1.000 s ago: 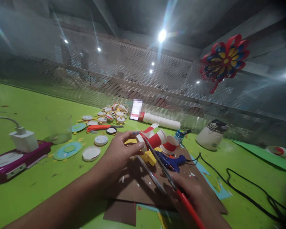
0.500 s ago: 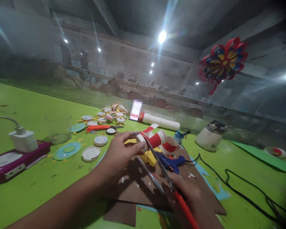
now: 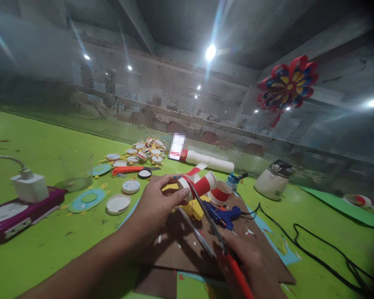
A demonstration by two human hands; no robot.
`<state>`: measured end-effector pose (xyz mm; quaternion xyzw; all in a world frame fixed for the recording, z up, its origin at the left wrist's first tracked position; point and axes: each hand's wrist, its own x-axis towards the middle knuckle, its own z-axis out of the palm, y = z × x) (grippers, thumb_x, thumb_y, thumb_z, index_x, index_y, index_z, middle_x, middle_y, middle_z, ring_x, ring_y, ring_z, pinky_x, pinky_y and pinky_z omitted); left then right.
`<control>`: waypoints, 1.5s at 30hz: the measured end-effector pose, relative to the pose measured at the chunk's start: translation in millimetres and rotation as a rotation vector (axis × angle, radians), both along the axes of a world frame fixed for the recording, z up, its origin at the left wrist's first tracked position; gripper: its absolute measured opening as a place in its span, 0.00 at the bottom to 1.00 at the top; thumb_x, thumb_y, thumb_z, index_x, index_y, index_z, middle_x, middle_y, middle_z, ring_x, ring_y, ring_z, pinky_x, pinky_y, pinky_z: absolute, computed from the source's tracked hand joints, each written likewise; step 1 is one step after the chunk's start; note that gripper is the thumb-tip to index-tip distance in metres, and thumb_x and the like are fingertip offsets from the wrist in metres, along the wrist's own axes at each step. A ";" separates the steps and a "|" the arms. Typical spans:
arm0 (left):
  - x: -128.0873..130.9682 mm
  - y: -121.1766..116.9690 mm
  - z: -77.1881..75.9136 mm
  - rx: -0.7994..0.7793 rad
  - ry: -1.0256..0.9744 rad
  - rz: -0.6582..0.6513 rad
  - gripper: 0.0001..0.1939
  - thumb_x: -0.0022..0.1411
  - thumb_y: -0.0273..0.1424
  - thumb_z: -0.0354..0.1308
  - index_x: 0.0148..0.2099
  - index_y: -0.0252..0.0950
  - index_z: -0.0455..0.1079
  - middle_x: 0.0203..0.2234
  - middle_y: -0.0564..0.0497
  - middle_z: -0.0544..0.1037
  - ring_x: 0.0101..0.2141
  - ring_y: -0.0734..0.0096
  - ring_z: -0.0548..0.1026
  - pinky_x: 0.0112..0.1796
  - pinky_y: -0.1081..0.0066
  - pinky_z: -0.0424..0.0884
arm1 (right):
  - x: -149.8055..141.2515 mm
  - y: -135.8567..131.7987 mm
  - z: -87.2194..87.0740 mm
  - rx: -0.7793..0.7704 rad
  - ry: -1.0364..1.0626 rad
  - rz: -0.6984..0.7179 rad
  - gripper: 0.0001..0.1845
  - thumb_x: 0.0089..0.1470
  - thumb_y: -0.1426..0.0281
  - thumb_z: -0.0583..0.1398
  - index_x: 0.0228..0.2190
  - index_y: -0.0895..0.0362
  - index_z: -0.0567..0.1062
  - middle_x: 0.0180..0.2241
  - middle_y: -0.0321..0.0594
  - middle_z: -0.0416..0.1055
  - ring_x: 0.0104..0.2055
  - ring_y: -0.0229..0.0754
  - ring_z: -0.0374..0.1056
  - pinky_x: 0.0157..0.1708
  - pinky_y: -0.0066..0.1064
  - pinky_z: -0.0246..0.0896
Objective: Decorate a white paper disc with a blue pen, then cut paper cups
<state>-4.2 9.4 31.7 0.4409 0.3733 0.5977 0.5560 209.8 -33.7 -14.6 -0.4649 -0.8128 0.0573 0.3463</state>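
My left hand grips a red-and-white paper cup by its base end, thumb in front and fingers behind. The cup's wall is cut, and a strip of it stands away from the rest. In my right hand are scissors with red handles. Their blades are spread, and the upper blade's tip reaches the cup's cut beside my left thumb. The lower blade hangs free below the cup. Behind the cup lie a blue glue gun, yellow pieces and another red-and-white cup.
A brown board with paper scraps lies beneath my hands. To the left are shallow white rounds, a clear cup and a purple power strip. A black cord runs along the right. A mesh panel stands behind.
The view has shifted slightly. Both hands keep nearly the same pose on the cup and scissors, and the blades remain spread.
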 end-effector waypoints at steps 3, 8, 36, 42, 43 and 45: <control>-0.6 -0.7 1.4 0.007 0.016 0.001 0.22 0.49 0.33 0.70 0.47 0.34 0.74 0.36 0.42 0.81 0.32 0.63 0.79 0.33 0.68 0.72 | 0.3 0.6 -0.7 -0.025 0.003 0.016 0.15 0.56 0.70 0.55 0.42 0.51 0.78 0.27 0.37 0.78 0.41 0.50 0.76 0.33 0.29 0.71; -0.5 -1.5 1.9 -0.006 0.026 -0.002 0.23 0.50 0.33 0.69 0.48 0.34 0.73 0.39 0.41 0.81 0.32 0.62 0.79 0.32 0.67 0.71 | -0.5 1.0 0.3 -0.026 0.028 0.036 0.15 0.58 0.67 0.55 0.43 0.52 0.79 0.33 0.39 0.80 0.41 0.49 0.77 0.35 0.30 0.71; -3.6 4.7 -1.6 0.066 0.008 -0.011 0.17 0.51 0.33 0.69 0.43 0.33 0.73 0.45 0.40 0.79 0.39 0.60 0.79 0.42 0.62 0.74 | 0.9 1.6 9.3 -0.082 -0.013 0.085 0.17 0.52 0.73 0.55 0.42 0.53 0.78 0.34 0.38 0.80 0.39 0.47 0.76 0.35 0.30 0.70; -1.1 2.9 0.3 0.005 -0.023 -0.013 0.19 0.48 0.34 0.70 0.42 0.33 0.72 0.45 0.40 0.79 0.42 0.57 0.79 0.40 0.62 0.75 | -3.4 -0.2 13.7 -0.126 0.042 0.128 0.16 0.55 0.71 0.56 0.44 0.53 0.78 0.38 0.38 0.80 0.40 0.48 0.76 0.39 0.33 0.70; -1.0 2.6 0.8 -0.008 -0.026 -0.013 0.20 0.48 0.34 0.70 0.42 0.33 0.72 0.45 0.40 0.79 0.41 0.56 0.79 0.40 0.62 0.75 | -4.2 -0.9 14.5 -0.122 0.048 0.125 0.16 0.55 0.71 0.56 0.43 0.53 0.78 0.38 0.38 0.80 0.41 0.48 0.76 0.40 0.33 0.70; -1.0 2.4 1.5 -0.029 -0.033 -0.013 0.20 0.48 0.33 0.70 0.42 0.33 0.71 0.43 0.40 0.80 0.40 0.57 0.80 0.39 0.61 0.75 | -5.1 -2.1 15.1 -0.119 0.057 0.112 0.15 0.56 0.71 0.56 0.42 0.53 0.78 0.39 0.39 0.80 0.43 0.48 0.76 0.41 0.33 0.70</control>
